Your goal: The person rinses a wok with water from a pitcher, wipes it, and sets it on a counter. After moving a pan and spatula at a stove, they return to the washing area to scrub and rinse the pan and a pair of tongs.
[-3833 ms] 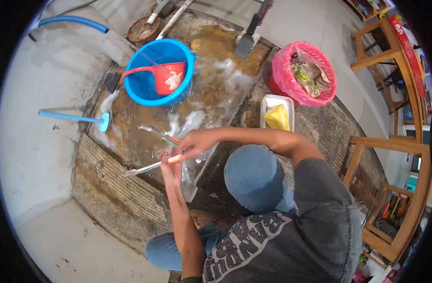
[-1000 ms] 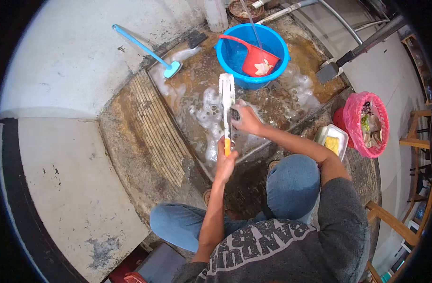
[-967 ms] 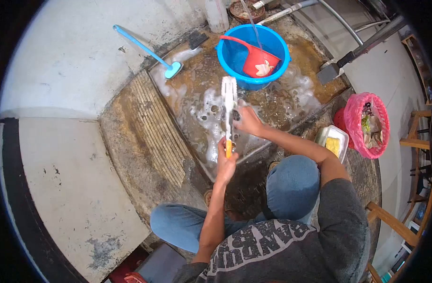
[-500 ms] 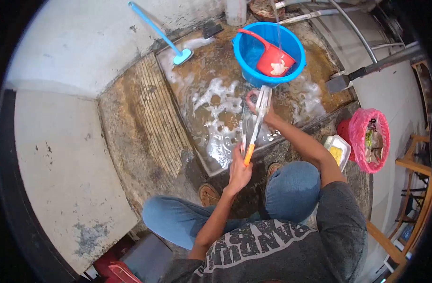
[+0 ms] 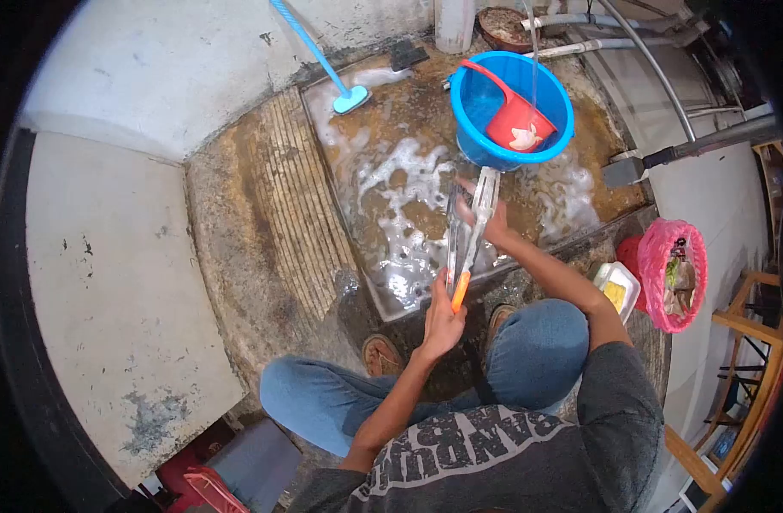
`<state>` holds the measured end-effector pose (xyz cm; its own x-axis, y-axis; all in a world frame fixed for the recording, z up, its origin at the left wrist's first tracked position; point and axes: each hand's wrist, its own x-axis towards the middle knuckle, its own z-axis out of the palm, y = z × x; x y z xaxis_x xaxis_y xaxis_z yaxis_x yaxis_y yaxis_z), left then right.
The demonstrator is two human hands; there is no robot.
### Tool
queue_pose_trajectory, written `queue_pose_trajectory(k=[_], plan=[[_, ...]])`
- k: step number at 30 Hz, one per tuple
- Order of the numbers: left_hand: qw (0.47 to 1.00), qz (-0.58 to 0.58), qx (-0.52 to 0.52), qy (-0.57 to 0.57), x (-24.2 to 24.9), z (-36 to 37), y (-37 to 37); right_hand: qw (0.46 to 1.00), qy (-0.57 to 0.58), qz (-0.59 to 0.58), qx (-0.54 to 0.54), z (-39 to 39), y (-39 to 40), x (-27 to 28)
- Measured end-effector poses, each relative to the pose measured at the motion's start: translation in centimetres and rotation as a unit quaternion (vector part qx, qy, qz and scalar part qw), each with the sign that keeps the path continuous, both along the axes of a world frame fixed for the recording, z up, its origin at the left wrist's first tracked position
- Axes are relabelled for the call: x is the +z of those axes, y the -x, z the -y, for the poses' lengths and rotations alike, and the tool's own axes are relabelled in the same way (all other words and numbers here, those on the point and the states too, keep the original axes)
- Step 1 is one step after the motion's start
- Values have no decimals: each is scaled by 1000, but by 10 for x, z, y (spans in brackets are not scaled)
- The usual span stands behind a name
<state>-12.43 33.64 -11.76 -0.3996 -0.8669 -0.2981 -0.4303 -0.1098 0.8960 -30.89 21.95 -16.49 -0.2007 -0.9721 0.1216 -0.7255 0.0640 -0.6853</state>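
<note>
My left hand [image 5: 444,329] is closed round the handle end of a pair of metal tongs [image 5: 484,203] with orange grips. The tongs point away from me, slotted tips up near the bucket, their two arms spread apart. My right hand [image 5: 494,224] reaches in from the right behind the near arm, its fingers curled by the other arm and smeared by motion. What those fingers hold, if anything, is hidden. Just beyond the tips stands a blue bucket [image 5: 473,141] with a red dipper [image 5: 509,120] in it, and a pale piece of something lies in the dipper.
Water streams [image 5: 533,60] into the bucket. Suds [image 5: 409,171] cover parts of the wet, sunken floor. A blue-handled brush [image 5: 351,99] leans on the wall. At right are a pink-lined bin [image 5: 648,282] and a white container [image 5: 631,299] with something yellow. Pipes [image 5: 597,47] run at the back right.
The whole view has shifted slightly. My right hand has moved a little along the tongs, its fingers now more blurred. My left hand keeps its hold on the tongs' handle end.
</note>
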Motion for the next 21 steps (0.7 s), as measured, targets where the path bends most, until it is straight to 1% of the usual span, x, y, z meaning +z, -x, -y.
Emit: queue_pose_trajectory(k=[1,2,3,4,5,6,8,9,10,11,12,13,15,16,17,18,19,21], plan=[[1000,-13,2,0,-1,1,0,1000,10,-5,8,13,15,-32],[1000,-27,5,-3,-3,1,0,1000,17,-10,18,30,40,-89],[999,-41,9,-6,-5,-1,1,999,25,-15,29,36,55,-121],[998,-50,21,-32,-14,-4,2,994,-41,97,-42,38,55,-109],[994,-73,32,-71,-21,-5,2,967,-104,208,-109,46,51,-83],[989,-95,44,-109,-27,-7,1,919,-165,315,-172,52,43,-60],[981,-117,62,-141,-27,-6,-2,963,-64,241,-104,42,24,-41],[981,-118,66,-135,-23,-4,-1,977,-13,202,-70,29,14,-31],[982,-120,70,-131,-19,-3,0,989,-18,145,6,10,0,-10],[988,-96,61,-101,-16,-2,0,999,30,2,15,4,-7,-11],[993,-72,52,-73,-13,-1,0,987,76,-140,25,-1,-11,-12],[997,-48,43,-41,-11,0,0,992,44,-110,40,-2,-11,-15],[998,-36,44,-20,-9,-3,2,996,-23,-51,64,-2,-11,-21],[998,-31,44,-10,-9,-4,4,997,-32,-22,70,4,-6,-29],[996,-49,52,-43,-16,-6,3,996,-43,7,75,10,3,-45],[993,-67,61,-77,-22,-4,2,997,-28,-25,61,18,4,-46],[988,-72,68,-120,-25,-6,1,995,53,60,-59,25,8,-46],[972,-79,85,-202,-12,-2,1,974,-31,207,-86,32,12,-37]])
